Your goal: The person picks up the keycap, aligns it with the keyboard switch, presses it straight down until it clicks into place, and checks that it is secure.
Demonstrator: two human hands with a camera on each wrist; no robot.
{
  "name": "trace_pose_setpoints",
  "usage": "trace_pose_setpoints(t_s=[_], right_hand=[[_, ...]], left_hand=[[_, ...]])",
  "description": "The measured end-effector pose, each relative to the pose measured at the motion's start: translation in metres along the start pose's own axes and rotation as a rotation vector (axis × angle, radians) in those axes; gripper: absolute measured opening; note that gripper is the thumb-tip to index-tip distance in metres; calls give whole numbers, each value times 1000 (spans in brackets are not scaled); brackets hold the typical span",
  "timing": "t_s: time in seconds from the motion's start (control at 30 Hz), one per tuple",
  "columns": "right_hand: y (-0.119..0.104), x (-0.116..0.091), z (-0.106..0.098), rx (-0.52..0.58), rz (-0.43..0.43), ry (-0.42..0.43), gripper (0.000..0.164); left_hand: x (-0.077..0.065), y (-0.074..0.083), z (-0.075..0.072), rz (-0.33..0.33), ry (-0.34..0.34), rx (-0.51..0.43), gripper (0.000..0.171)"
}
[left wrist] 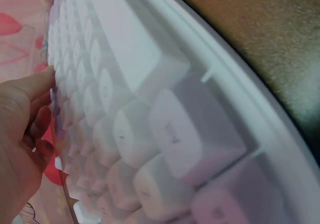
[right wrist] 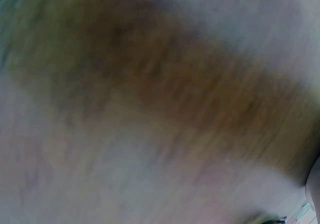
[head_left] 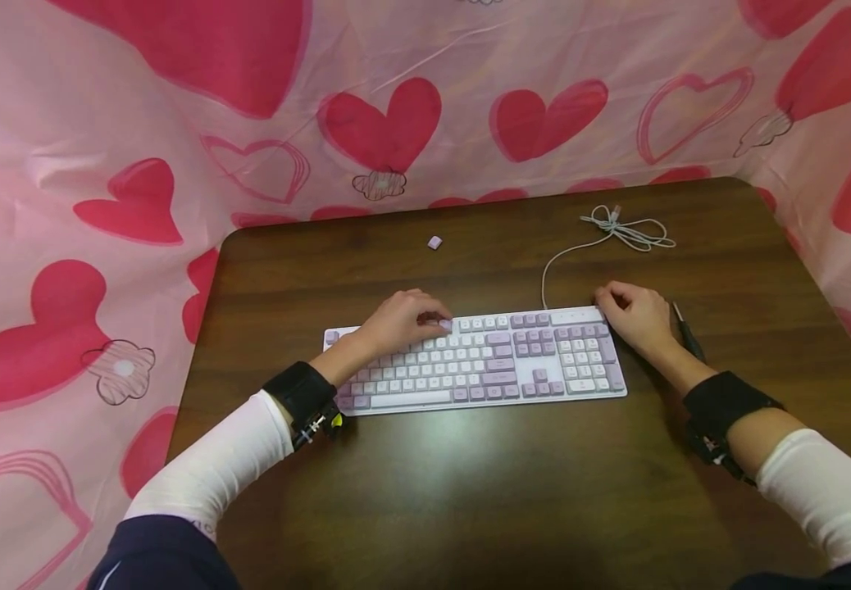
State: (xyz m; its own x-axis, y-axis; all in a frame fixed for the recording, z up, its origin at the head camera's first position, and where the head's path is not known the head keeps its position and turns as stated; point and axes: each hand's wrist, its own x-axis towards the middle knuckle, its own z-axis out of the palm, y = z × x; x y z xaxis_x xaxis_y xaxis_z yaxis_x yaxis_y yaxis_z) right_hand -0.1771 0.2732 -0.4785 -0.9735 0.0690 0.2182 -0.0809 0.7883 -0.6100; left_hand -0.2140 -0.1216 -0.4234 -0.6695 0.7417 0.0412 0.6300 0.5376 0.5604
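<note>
A white and lilac keyboard [head_left: 539, 371] lies flat on the wooden table. Over its top row of keys, my left hand [head_left: 401, 318] pinches a lilac keycap [head_left: 445, 325] between thumb and fingertips. The left wrist view has the left hand [left wrist: 22, 119] at the keyboard's far side, with blurred keys [left wrist: 175, 129] close to the lens. My right hand [head_left: 639, 315] rests at the keyboard's upper right corner, its fingers curled against the edge. Only blurred skin and brown table surface fill most of the right wrist view.
One loose lilac keycap [head_left: 434, 242] lies on the table [head_left: 470, 483] behind the keyboard. A bundled white cable [head_left: 632, 233] runs from the keyboard's back edge. Beside the right wrist is a dark-handled thin tool [head_left: 688, 332]. Pink heart-patterned cloth [head_left: 366, 49] hangs around the table.
</note>
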Motion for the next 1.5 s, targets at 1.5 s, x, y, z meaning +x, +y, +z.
trace_pose_setpoints(t_s=[1.5], right_hand=[[0, 0, 2, -38, -41, 5, 33]], left_hand=[[6, 3, 5, -1, -4, -6, 11]])
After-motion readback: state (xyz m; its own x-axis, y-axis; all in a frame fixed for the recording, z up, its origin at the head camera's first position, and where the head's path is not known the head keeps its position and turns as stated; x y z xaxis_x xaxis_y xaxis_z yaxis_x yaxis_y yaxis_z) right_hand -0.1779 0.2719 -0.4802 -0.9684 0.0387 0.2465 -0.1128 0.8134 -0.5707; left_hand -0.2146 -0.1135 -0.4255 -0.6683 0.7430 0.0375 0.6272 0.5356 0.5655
